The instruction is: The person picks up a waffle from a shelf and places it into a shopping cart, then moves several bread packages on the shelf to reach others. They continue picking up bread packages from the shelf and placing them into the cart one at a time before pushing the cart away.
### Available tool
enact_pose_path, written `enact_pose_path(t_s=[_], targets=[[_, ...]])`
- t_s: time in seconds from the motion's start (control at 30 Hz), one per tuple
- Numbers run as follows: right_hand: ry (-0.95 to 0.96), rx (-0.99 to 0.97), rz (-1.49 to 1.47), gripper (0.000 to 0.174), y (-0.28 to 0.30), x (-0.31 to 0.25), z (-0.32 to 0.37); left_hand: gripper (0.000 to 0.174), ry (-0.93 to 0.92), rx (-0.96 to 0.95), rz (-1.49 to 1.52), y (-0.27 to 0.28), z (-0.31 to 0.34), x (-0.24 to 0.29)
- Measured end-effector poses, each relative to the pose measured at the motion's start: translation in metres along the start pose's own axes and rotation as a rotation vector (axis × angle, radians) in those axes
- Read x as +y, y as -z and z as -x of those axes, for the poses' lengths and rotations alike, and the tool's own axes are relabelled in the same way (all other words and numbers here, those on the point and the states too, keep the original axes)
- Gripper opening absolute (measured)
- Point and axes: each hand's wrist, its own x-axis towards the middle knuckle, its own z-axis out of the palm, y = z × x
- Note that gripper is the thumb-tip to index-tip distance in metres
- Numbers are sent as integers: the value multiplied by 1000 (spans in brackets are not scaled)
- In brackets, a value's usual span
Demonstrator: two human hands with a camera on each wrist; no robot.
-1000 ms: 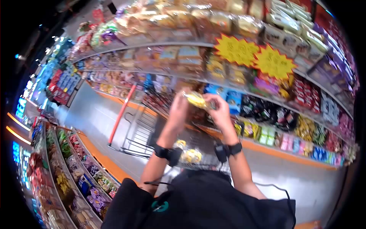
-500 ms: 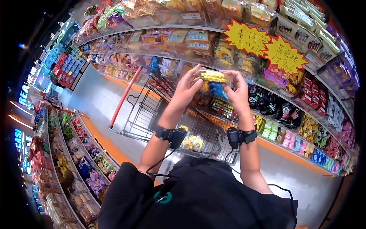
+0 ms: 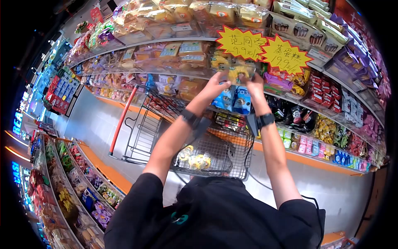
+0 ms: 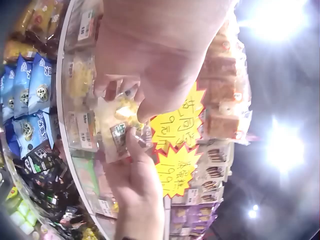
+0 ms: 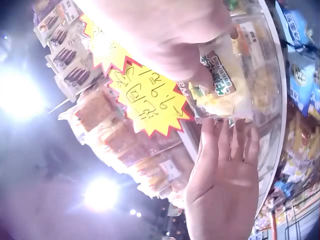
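Note:
A clear packet of yellow pastry (image 3: 239, 75) with a dark green label is held up in front of the shelf, between both hands. My left hand (image 3: 216, 88) pinches one end, its fingers (image 4: 112, 90) at the packet's edge. At the other end my right hand (image 3: 254, 88) grips the packet, with its thumb (image 4: 134, 142) laid over the front. In the right wrist view the label on the packet (image 5: 220, 75) faces the camera. Similar yellow packets (image 4: 80, 75) sit on the shelf just behind.
Two yellow starburst price signs (image 3: 286, 56) hang from the shelf edge near the hands. Blue snack bags (image 3: 224, 99) stand on the shelf below. A wire shopping cart (image 3: 224, 153) with a red handle (image 3: 124, 118) stands in front of the person, holding yellow packets (image 3: 199, 162).
Both hands have carried the packet up and forward to the shelf, and it has turned so its broad face shows. The arms are stretched out further, and the head view has shifted.

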Motion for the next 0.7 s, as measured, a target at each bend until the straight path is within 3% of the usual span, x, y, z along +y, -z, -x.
enact_pose_path(t_s=[0.1, 0.13, 0.17, 0.2, 0.23, 0.27, 0.37, 0.5, 0.53, 0.6, 0.67, 0.7], targets=[[-3, 109, 186, 35, 7, -10, -40, 63, 39, -12, 2, -15, -46, -4], [163, 190, 274, 39, 9, 25, -70, 64, 1, -19, 15, -18, -61, -15], [180, 200, 389, 44, 9, 6, -65, 64, -35, -26, 28, -21, -78, -32], [247, 252, 480, 39, 6, 1, -65, 69, -84, 82, -111, -21, -101, -64], [314, 305, 570, 34, 5, -2, -66, 71, -111, 71, -183, -27, -108, -71], [247, 192, 704, 26, 6, -13, -65, 73, -138, 62, -259, -29, -115, -77], [471, 216, 846, 19, 4, 24, -88, 73, -149, 61, -388, -38, -108, -58], [382, 46, 1202, 14, 13, 17, -77, 71, -183, 53, -547, -40, -103, -49], [443, -109, 1429, 20, 22, 19, -75, 72, -160, 23, -522, -40, -102, -51], [455, -2, 1428, 32, 20, 3, -54, 77, -151, 61, -563, -45, -100, -58], [733, 157, 1457, 51, 28, 17, -51, 81, -109, 31, -505, -45, -101, -52], [659, 102, 1468, 50, 31, 21, -53, 83, -90, 13, -476, -47, -102, -49]])
